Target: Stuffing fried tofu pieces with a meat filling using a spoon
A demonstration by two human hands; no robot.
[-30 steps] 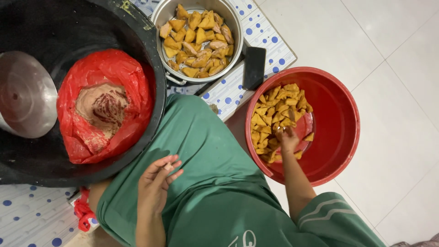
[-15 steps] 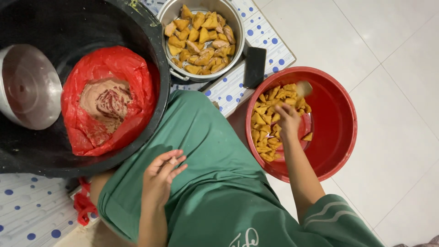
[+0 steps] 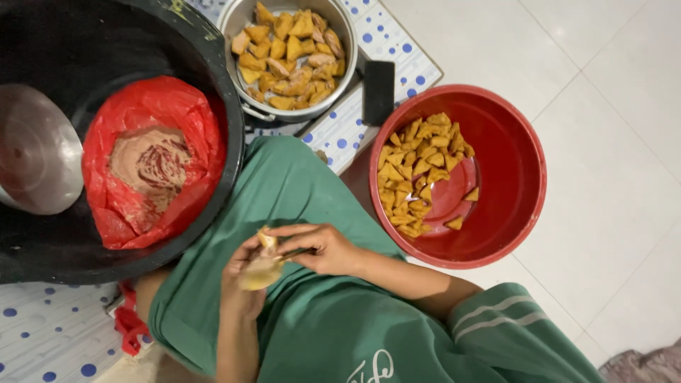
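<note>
We hold one tofu puff (image 3: 264, 264) in both hands, left hand (image 3: 245, 287) cupping, right hand (image 3: 319, 248) pinching it, beside the red basin (image 3: 521, 177), many unfilled.

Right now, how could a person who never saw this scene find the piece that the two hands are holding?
Start at the big round red plastic basin on the white floor tiles, then move left onto the green-clothed lap. There the left hand cups a yellow-orange triangular food piece, and the right hand pinches it. It alone is out of a container.
</note>
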